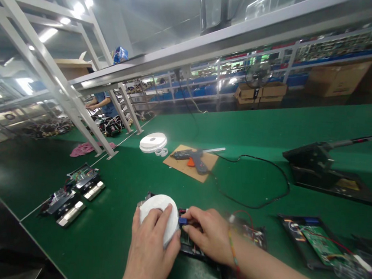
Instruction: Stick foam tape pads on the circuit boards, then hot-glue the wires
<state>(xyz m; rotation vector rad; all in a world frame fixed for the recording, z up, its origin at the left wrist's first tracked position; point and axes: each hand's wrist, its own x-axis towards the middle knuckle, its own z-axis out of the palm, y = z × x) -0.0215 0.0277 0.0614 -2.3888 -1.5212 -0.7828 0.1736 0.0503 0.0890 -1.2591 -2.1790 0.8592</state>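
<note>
My left hand lies over a white roll of tape, fingers wrapped on its top. The roll rests on a dark electronic board assembly on the green bench. My right hand is closed beside the roll, pinching a small blue part at the roll's right edge. A thin coloured band runs round my right wrist.
A glue gun lies on a cardboard piece, its black cable looping right. More white tape rolls lie behind. Two board assemblies sit left, another circuit board right, a black stand far right. A person works at the far left.
</note>
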